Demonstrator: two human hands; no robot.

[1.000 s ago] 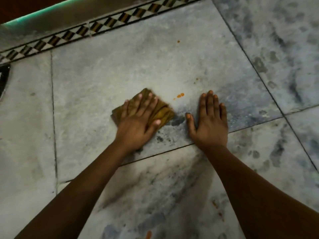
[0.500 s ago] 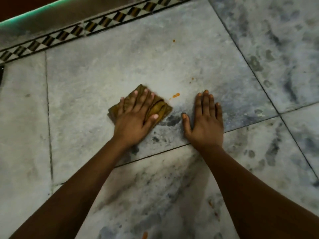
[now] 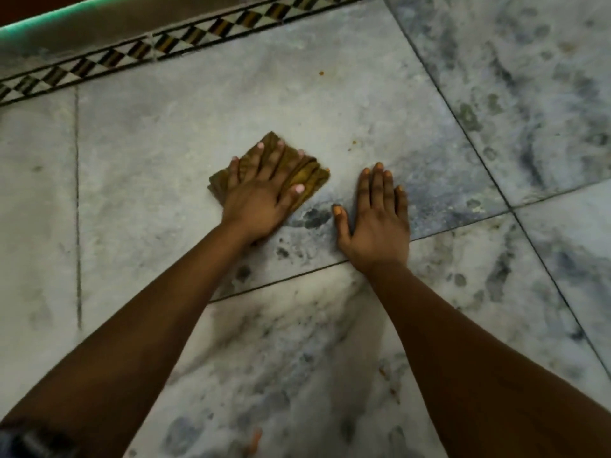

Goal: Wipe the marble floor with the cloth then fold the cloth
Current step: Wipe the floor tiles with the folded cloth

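A folded mustard-brown cloth [image 3: 309,180] lies on the grey-white marble floor [image 3: 185,143]. My left hand [image 3: 261,193] presses flat on it with fingers spread and straight, covering most of it. The cloth's right corner touches a small orange spot [image 3: 327,169]. My right hand [image 3: 377,223] rests flat on the bare floor just right of the cloth, fingers straight and together, thumb out, holding nothing.
Small orange specks [image 3: 352,145] lie just beyond the cloth's right side, and another speck [image 3: 321,73] farther off. A black-and-white patterned border strip [image 3: 172,41] runs along the far edge below a step. Dark tile joints [image 3: 463,123] cross the floor.
My left hand has slid the cloth forward and slightly right, onto the orange spot that lay beside it. My right hand stays planted on the floor.
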